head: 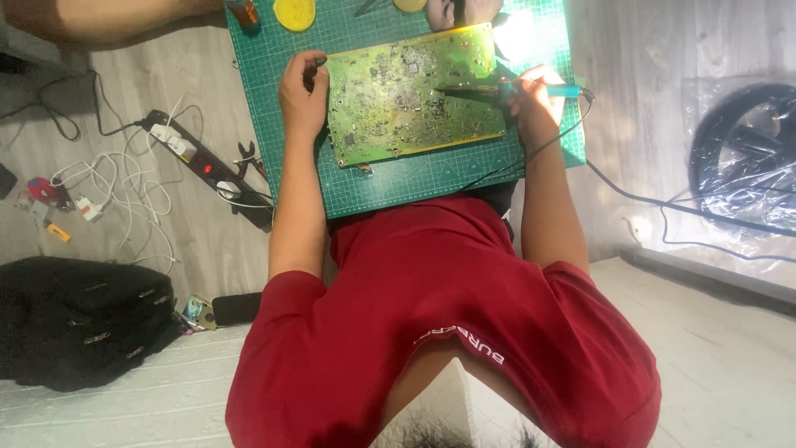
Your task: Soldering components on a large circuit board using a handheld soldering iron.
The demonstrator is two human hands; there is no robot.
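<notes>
1. Head view: left hand (303,95) curled, fingers pinching a small dark tool (318,63) at the circuit board (412,93) edge.
2. Right hand (529,93) closed around a soldering iron (497,91) (teal handle), long axis sideways, tip pointing at the board's middle.
3. Board flat on a green cutting mat (373,187); power strip (203,166) on pale wood floor (211,245).

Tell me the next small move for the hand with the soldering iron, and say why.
Probably lower the tip a touch onto the joint. The right hand holds the soldering iron flat over the circuit board, its tip near the middle, while the left hand steadies the board's edge. Contact cannot be told.
</notes>
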